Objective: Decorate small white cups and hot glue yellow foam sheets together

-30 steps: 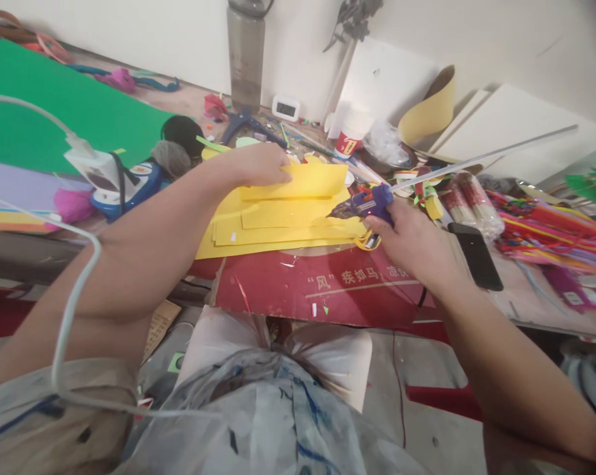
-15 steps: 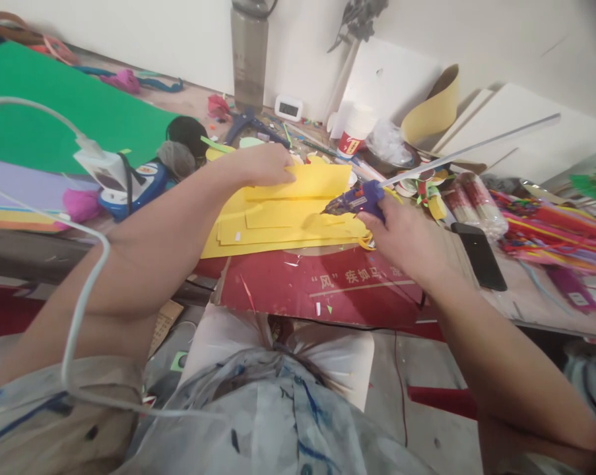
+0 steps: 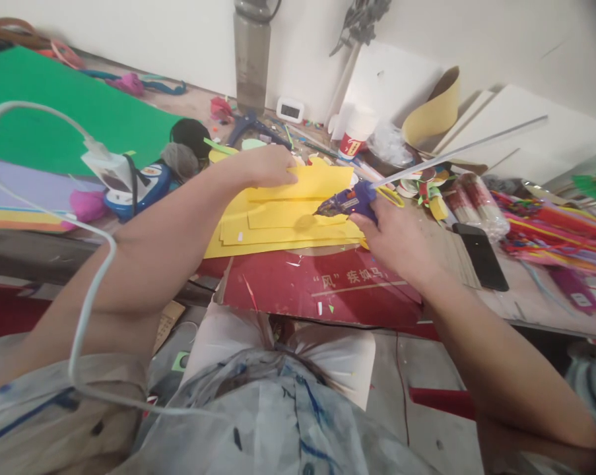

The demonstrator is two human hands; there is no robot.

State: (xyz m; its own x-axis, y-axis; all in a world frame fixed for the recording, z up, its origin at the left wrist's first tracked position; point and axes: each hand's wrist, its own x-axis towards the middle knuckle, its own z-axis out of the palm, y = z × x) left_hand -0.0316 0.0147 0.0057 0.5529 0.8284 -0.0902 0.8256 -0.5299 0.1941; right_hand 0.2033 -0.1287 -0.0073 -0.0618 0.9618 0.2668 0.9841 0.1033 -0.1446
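My right hand [image 3: 399, 234] is wrapped round a blue hot glue gun [image 3: 350, 200], with a long clear glue stick [image 3: 456, 153] jutting out of its back. The nozzle points left, just over the yellow paper sheets [image 3: 278, 234]. My left hand [image 3: 272, 166] pinches the left end of a yellow paper strip [image 3: 327, 181], raised at the back of the stack. Its fingertips are partly hidden behind the strip. Under the paper lies a red board [image 3: 298, 284] with white printed characters. Whether glue is coming out is too small to tell.
A power strip [image 3: 139, 188] with a charger and white cable [image 3: 92, 277] stands left, beside green sheets [image 3: 80, 112]. Behind are a grey bottle [image 3: 252, 63], a small clock [image 3: 290, 109] and a paper cup [image 3: 354, 135]. A phone [image 3: 480, 257] and pipe cleaners [image 3: 555, 224] lie right.
The glue gun in my right hand has shifted slightly left along the yellow paper. My left hand keeps its pinch on the strip. The whole view has moved a little.
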